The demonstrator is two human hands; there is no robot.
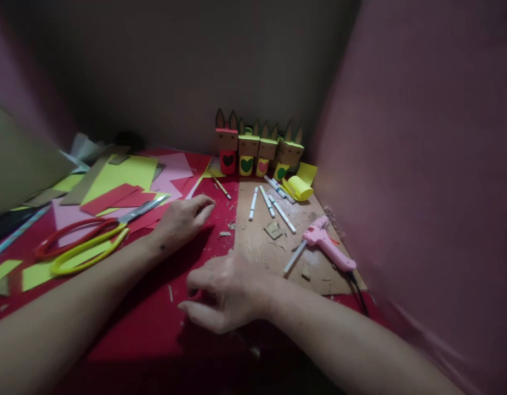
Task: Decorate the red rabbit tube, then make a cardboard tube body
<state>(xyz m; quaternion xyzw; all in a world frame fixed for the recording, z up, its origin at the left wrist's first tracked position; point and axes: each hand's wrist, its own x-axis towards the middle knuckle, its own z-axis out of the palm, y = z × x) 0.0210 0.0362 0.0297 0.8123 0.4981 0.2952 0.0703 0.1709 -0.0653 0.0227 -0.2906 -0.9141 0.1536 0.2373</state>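
My left hand (183, 219) is over the red cloth, its fingers loosely bent with nothing visible in them. Just beside its wrist lie scissors (124, 222) with one red and one yellow handle, on coloured paper. A pencil (220, 184) rests beyond its fingertips. Closer to me, my right hand (232, 293) hovers low above the cloth, a gap between thumb and curved fingers, holding nothing. Small scraps (171, 293) are scattered around both hands. To its right, a pink glue gun (329, 244) with a glue stick protruding from its back lies on a brown board (257, 241).
Four paper animal figures (247, 156) with ears and hearts stand against the back wall. Several white markers (282, 214) and a curled yellow paper strip (300, 186) lie before them. Sheets of red, pink and yellow paper (121, 175) cover the left. A pink wall (421, 164) bounds the right.
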